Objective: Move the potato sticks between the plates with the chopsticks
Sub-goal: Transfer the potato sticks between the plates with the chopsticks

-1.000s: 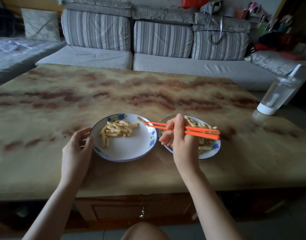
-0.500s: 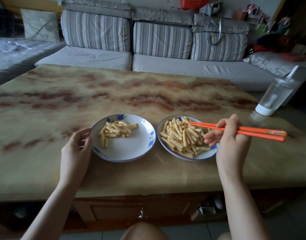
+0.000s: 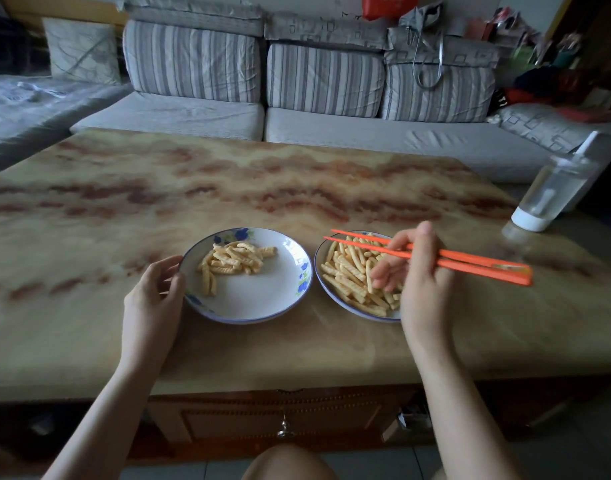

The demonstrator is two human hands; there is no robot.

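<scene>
Potato sticks [image 3: 234,263] sit on two plates on the bench [image 3: 297,188]. The left hand [image 3: 151,299] holds the rim of the emptier plate [image 3: 262,296], which has a small pile. The right hand [image 3: 421,282] grips two orange chopsticks [image 3: 470,263] over the fuller plate [image 3: 319,271].

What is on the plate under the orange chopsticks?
A heap of potato sticks fills the right plate. The chopsticks, held by the right hand, hang above its far side, tips apart. The hand hides the plate's right part.
</scene>
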